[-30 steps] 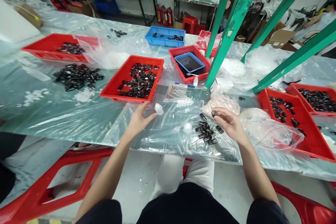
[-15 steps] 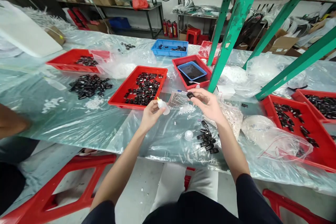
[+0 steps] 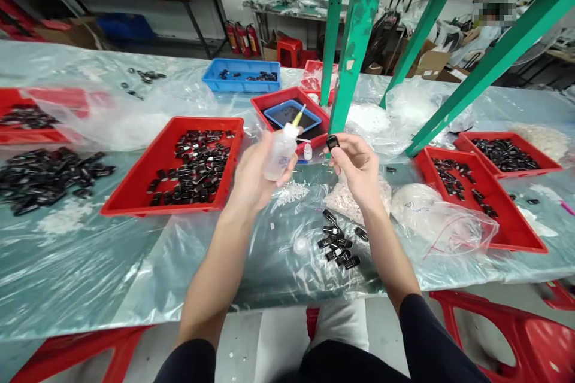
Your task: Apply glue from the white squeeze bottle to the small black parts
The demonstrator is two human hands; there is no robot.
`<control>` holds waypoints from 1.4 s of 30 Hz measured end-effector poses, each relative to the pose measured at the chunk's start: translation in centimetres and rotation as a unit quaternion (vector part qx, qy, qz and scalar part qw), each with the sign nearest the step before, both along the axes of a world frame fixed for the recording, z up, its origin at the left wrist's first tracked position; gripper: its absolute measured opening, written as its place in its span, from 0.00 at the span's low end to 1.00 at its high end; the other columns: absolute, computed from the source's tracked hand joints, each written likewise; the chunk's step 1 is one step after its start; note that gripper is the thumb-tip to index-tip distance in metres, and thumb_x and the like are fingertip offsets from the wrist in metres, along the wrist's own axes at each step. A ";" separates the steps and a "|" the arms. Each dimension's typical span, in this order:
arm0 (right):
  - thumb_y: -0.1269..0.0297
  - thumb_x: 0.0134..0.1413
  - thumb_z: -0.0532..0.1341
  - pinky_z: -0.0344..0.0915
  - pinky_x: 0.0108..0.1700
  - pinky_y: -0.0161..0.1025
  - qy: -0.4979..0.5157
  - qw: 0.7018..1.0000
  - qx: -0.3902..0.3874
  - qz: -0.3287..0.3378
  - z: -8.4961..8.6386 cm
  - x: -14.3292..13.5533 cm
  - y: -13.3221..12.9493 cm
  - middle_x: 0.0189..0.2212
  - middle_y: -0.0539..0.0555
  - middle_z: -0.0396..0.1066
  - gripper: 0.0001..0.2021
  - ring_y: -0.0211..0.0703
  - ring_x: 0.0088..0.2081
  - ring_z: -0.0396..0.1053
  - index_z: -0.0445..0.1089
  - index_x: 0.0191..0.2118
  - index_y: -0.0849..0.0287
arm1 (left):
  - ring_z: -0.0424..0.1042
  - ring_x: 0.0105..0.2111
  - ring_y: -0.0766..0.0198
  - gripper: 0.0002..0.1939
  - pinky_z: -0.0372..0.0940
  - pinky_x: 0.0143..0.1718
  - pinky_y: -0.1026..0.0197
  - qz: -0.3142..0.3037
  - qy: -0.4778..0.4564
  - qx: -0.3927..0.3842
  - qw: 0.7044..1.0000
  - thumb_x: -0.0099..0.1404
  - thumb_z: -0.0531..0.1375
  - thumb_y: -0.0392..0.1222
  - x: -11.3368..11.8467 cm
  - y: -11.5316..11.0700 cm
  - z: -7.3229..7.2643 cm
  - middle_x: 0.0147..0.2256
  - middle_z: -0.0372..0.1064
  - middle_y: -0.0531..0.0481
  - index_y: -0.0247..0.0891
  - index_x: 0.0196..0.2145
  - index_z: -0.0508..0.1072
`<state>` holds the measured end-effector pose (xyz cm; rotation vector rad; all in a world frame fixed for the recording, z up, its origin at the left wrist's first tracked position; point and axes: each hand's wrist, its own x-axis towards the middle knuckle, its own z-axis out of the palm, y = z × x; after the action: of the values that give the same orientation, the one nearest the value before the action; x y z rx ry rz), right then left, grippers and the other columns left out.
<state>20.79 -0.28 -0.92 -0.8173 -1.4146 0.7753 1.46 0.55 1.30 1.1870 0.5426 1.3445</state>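
My left hand (image 3: 257,170) is wrapped round a clear squeeze bottle (image 3: 281,155), its yellow tip with a thin needle pointing up and to the right. Between the fingertips of my right hand (image 3: 357,164) is a small glossy black plastic piece (image 3: 332,142), held up at about the bottle's height. The two are apart. Below my right hand, several like black pieces (image 3: 339,245) lie in a loose pile on the plastic-covered table. Left of that pile is a small clear round cap (image 3: 300,245). Small white bits (image 3: 291,192) are scattered below the bottle.
Left of my hands sits a red tray (image 3: 135,191) of black pieces. A red tray (image 3: 258,102) with a blue tray inside stands ahead, beside a green post (image 3: 353,54). Plastic bags (image 3: 422,215) and another red tray (image 3: 516,233) are at right.
My left hand has raised the bottle and turned its tip up to the right. My right hand still holds the black piece. The view has swung right.
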 end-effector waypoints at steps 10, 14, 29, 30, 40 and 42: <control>0.48 0.67 0.66 0.65 0.27 0.37 0.000 0.999 0.011 -0.048 0.1 0.2 0.4 0.39 0.52 0.74 0.15 0.38 0.30 0.68 0.69 0.50 0.51 | 0.64 0.18 0.69 0.17 0.47 0.13 0.67 0.135 -0.127 0.030 0.982 0.52 0.70 0.48 -1.6 1.4 1.1 0.24 0.67 0.55 0.40 0.35 0.70; 0.53 0.65 0.67 0.64 0.26 0.37 0.027 0.998 0.047 -0.036 1.2 -1.0 0.4 0.37 0.51 0.74 0.12 0.37 0.28 0.68 0.71 0.48 0.52 | 0.64 0.20 0.70 0.21 0.52 0.16 0.66 0.166 -0.148 0.016 0.975 0.51 0.73 0.53 -1.4 0.6 1.5 0.26 0.70 0.53 0.39 0.35 0.72; 0.56 0.64 0.68 0.64 0.27 0.36 0.057 0.997 0.026 0.052 0.6 -2.9 0.0 0.31 0.49 0.74 0.11 0.36 0.26 0.67 0.77 0.48 0.52 | 0.54 0.17 0.73 0.20 0.50 0.19 0.65 0.170 -0.159 -0.004 0.972 0.50 0.75 0.56 -2.2 -0.2 1.3 0.19 0.59 0.56 0.38 0.26 0.76; 0.56 0.64 0.67 0.64 0.27 0.36 0.058 0.996 0.030 0.057 0.7 -3.0 -0.2 0.32 0.49 0.74 0.10 0.36 0.26 0.67 0.77 0.48 0.52 | 0.54 0.17 0.73 0.20 0.50 0.19 0.65 0.176 -0.151 0.006 0.973 0.50 0.75 0.56 -2.3 -0.3 1.3 0.19 0.59 0.56 0.38 0.27 0.77; 0.60 0.66 0.66 0.65 0.27 0.35 0.077 0.994 0.047 0.059 1.2 -2.9 -0.8 0.34 0.50 0.75 0.09 0.33 0.24 0.65 0.78 0.50 0.52 | 0.55 0.15 0.73 0.23 0.50 0.19 0.66 0.166 -0.137 0.021 0.976 0.46 0.78 0.54 -2.1 -0.8 1.1 0.18 0.60 0.58 0.39 0.32 0.77; 0.58 0.65 0.67 0.64 0.26 0.35 0.084 0.994 0.041 0.054 1.1 -2.9 -0.7 0.32 0.49 0.74 0.10 0.34 0.24 0.66 0.76 0.48 0.54 | 0.54 0.15 0.74 0.22 0.50 0.18 0.67 0.174 -0.131 0.014 0.976 0.47 0.77 0.55 -2.0 -0.8 1.0 0.17 0.58 0.58 0.37 0.29 0.77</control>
<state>17.87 -1.00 0.21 -0.6027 -1.3381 0.8437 -0.58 -0.22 2.31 0.9420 0.5589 1.7829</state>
